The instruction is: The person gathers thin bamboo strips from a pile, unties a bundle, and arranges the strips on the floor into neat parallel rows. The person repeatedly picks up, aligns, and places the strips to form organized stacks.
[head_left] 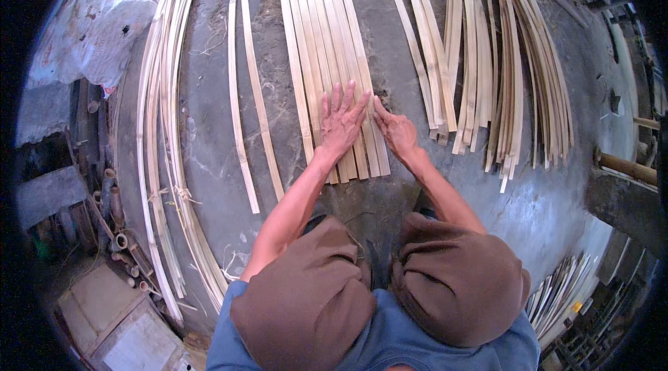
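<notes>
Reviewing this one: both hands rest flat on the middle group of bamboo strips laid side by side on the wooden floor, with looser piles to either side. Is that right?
Not quite. The floor is grey concrete, not wood. The rest holds: in the head view the left hand and right hand rest on the middle group of bamboo strips, with looser piles to either side.

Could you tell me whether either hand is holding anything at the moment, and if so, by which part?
Nothing is gripped. The left hand lies flat, fingers spread, on the near ends of the slats; the right hand rests at their right edge.
</notes>
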The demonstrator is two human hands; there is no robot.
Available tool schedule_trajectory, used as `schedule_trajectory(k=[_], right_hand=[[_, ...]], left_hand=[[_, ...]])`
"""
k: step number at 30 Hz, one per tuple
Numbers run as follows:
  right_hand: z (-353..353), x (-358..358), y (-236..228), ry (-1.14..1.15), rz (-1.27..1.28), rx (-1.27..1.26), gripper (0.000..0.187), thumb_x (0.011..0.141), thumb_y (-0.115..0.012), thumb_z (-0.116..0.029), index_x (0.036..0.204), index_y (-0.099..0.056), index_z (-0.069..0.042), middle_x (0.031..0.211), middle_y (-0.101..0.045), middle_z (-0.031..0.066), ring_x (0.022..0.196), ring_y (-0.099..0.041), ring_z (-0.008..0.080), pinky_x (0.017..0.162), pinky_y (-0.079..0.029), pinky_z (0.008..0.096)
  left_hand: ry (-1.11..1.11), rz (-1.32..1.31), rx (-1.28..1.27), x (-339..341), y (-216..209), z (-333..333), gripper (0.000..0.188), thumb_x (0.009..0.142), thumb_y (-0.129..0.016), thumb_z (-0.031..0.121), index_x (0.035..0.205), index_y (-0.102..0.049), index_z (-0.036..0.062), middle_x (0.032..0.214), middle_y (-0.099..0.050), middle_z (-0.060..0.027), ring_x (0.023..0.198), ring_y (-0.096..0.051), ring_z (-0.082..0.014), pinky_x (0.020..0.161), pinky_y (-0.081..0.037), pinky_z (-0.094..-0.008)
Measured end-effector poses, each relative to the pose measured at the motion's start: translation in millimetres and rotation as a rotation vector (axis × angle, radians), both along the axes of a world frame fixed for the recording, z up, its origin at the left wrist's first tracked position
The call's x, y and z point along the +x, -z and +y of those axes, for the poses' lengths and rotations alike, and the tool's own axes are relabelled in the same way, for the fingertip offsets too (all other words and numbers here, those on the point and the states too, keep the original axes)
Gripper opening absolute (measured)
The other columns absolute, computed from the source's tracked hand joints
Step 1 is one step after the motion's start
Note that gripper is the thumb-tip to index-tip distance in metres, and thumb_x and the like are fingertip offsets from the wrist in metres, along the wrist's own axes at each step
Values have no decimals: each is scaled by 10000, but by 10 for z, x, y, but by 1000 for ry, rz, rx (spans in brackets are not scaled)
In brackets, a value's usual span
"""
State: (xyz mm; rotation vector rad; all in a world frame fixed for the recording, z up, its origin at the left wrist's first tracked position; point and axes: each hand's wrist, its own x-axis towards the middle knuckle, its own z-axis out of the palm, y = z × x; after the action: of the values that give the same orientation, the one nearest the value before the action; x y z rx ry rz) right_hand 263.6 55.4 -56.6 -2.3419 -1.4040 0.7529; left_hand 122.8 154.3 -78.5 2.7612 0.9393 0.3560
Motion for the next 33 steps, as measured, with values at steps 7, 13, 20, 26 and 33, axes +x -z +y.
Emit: schedule_trajectory(k=[7,13,20,26,33], right_hand=[[-87,201,-68,39,-69,153,393,970,-500,-338,1347,-527,-230,846,-660,180,792,-654,398,674,-517,490],[-185,875,-430,287,-476,228,386,911,-596,-303,1239,-558,-103,1032,-579,171,897,-607,390,733,-495,484],[-416,1282,-182,345,-300,301,398,893,-578,-283,1215,-521,-57,1046,-588,213,969,-599,380,785,-491,490],[-180,842,-835,546,-12,614,353,955,-558,-292,1178,-529,-20,700,-611,161,645,-602,268,620,-470,382],[-298,249,-774,490,200,532,471,988,-548,-211,1400,-442,-9,959,-658,162,752,-550,136,682,-485,299]], left_hand=[[2,36,-71,106,-71,-44,540,952,-514,367,1466,-379,268,1578,-229,-63,1473,-117,-315,1178,-61,-522],[71,100,-124,103,-122,-126,652,959,-466,395,1507,-273,98,1603,-154,-92,1485,-95,-284,1190,-59,-496],[111,87,-43,131,-203,-116,612,972,-447,386,1509,-286,140,1594,-180,-103,1483,-116,-274,1190,-67,-484],[103,75,-61,65,-179,-92,616,976,-437,413,1511,-286,148,1598,-175,-101,1485,-111,-269,1186,-65,-490],[93,26,-91,161,-192,-142,636,962,-477,402,1510,-280,146,1597,-182,-89,1486,-105,-269,1184,-52,-495]])
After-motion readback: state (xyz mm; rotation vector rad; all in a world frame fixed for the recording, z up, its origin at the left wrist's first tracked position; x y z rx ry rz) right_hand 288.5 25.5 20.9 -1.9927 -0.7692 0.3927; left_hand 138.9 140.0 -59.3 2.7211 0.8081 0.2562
